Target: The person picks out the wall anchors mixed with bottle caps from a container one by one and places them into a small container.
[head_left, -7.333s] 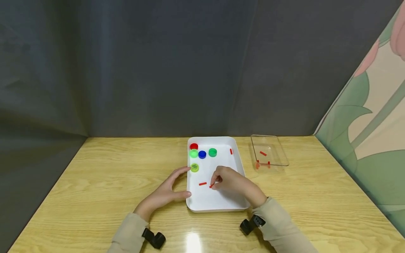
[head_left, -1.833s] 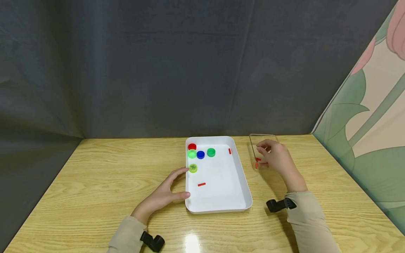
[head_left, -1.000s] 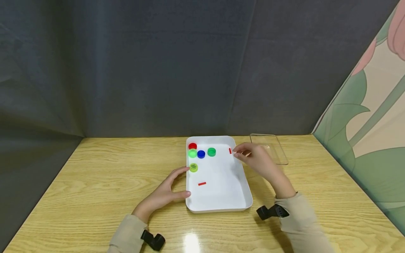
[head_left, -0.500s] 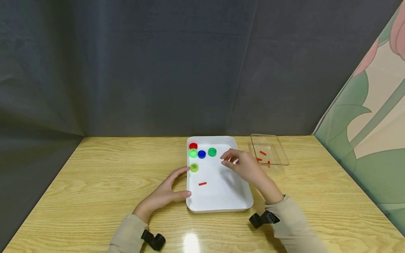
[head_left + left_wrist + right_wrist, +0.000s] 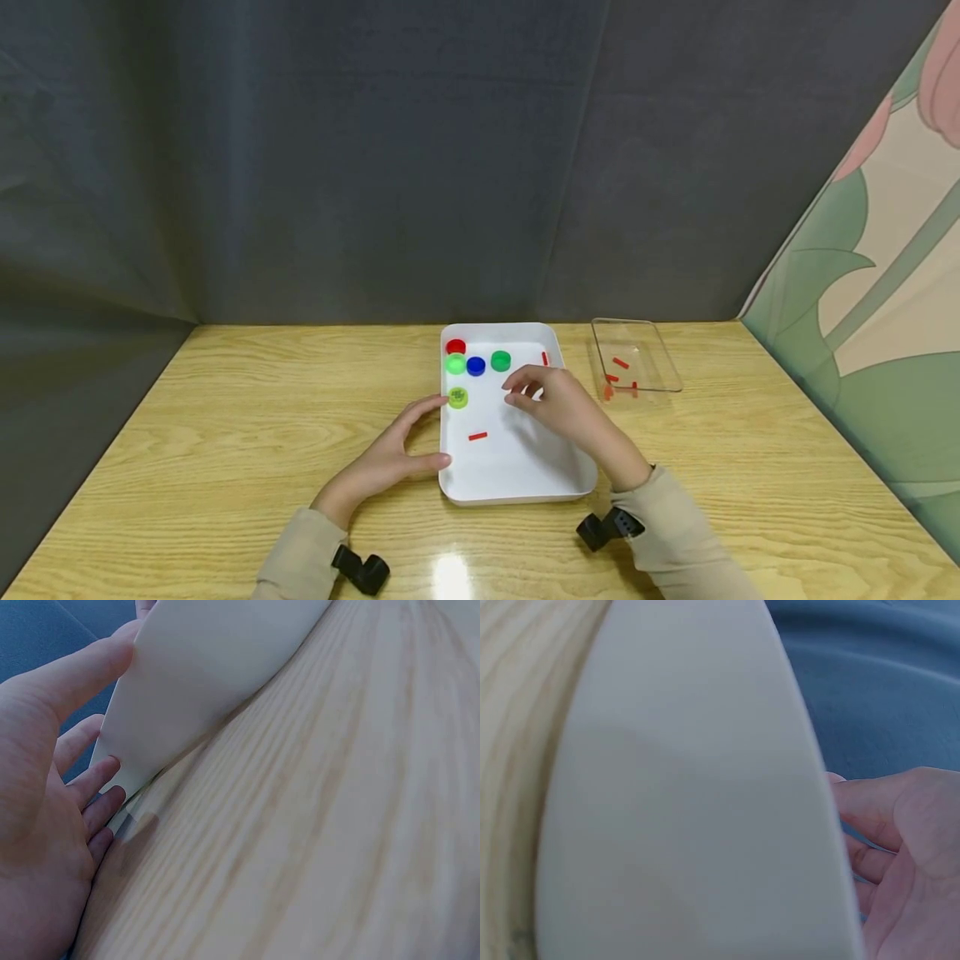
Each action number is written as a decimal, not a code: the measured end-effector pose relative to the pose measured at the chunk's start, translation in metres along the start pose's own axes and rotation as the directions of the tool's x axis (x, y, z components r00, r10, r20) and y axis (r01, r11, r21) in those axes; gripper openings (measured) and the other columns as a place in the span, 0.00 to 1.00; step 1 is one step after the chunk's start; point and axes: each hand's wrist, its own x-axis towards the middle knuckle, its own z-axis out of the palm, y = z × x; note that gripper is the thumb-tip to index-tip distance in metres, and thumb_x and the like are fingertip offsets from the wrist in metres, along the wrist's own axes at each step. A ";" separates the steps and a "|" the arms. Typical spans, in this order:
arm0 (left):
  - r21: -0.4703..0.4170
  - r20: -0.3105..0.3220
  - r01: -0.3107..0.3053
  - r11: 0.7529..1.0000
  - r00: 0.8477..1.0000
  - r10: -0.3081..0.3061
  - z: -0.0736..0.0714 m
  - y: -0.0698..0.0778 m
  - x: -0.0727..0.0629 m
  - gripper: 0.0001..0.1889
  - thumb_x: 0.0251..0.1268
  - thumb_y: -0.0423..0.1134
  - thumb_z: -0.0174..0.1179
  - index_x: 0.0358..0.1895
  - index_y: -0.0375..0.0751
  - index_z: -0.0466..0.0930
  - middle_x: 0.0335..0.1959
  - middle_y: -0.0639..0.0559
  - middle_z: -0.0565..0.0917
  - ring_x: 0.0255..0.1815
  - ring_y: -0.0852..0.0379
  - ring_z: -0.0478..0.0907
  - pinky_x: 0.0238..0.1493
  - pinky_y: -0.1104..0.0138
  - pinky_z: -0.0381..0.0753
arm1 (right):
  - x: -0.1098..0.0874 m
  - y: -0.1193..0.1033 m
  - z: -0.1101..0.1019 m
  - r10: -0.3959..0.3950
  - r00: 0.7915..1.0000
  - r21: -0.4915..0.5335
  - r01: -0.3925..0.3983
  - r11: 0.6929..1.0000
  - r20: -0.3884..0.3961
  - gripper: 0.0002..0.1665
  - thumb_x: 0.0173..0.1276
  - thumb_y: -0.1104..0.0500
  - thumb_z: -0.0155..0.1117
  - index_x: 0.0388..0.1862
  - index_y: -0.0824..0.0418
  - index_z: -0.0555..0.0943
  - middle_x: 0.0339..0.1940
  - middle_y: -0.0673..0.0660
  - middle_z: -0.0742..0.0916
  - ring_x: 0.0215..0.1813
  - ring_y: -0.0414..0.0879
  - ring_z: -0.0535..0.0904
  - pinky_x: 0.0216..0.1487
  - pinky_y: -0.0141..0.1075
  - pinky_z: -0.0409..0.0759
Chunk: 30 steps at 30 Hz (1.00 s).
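A white tray [image 5: 517,483] lies on the table in the head view. My left hand [image 5: 386,458] rests against its left wall, thumb and fingers spread; the left wrist view shows fingertips touching the tray wall [image 5: 187,667]. Above the tray's middle hovers my right hand [image 5: 555,404], thumb and forefinger a little apart, nothing seen between them. Two red sticks lie in the tray: a front red stick [image 5: 477,436] left of centre and a back red stick [image 5: 545,358] by the right wall. In the right wrist view the tray wall [image 5: 690,787] hides part of the right hand [image 5: 922,855].
Several bottle caps sit at the tray's back left: red [image 5: 456,347], light green [image 5: 455,364], blue [image 5: 476,366], green [image 5: 501,361] and yellow-green [image 5: 457,397]. A clear box [image 5: 648,354] with several red sticks [image 5: 621,362] stands right of the tray. Dark cloth [image 5: 390,167] hangs behind.
Earlier my right hand pinched a red stick in the tray, then reached the clear box, where another stick now lies. It has since come back left over the tray. The left hand stayed put.
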 end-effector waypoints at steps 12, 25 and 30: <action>-0.002 0.008 -0.012 1.000 1.000 0.012 0.000 0.000 0.000 0.41 0.61 0.42 0.71 0.76 0.55 0.60 0.78 0.52 0.54 0.79 0.45 0.44 0.73 0.38 0.42 | -0.002 -0.004 0.015 -0.065 0.994 -0.017 0.067 0.998 0.088 0.04 0.66 0.64 0.69 0.39 0.60 0.86 0.31 0.46 0.85 0.35 0.40 0.78 0.38 0.35 0.77; -0.011 0.010 -0.012 1.000 1.000 0.012 0.000 0.001 0.000 0.41 0.60 0.42 0.71 0.76 0.55 0.60 0.78 0.53 0.54 0.79 0.46 0.44 0.74 0.39 0.42 | -0.005 -0.009 0.022 -0.079 0.986 -0.109 0.095 0.989 0.146 0.04 0.65 0.66 0.69 0.38 0.59 0.86 0.29 0.46 0.83 0.33 0.40 0.76 0.36 0.32 0.76; -0.011 0.007 -0.007 1.000 1.000 0.007 0.000 0.001 -0.001 0.41 0.60 0.42 0.71 0.76 0.55 0.61 0.78 0.53 0.54 0.79 0.47 0.44 0.74 0.40 0.42 | -0.005 -0.007 0.027 -0.059 0.982 -0.133 0.083 0.988 0.177 0.05 0.65 0.67 0.68 0.34 0.58 0.85 0.28 0.46 0.83 0.32 0.40 0.75 0.36 0.32 0.76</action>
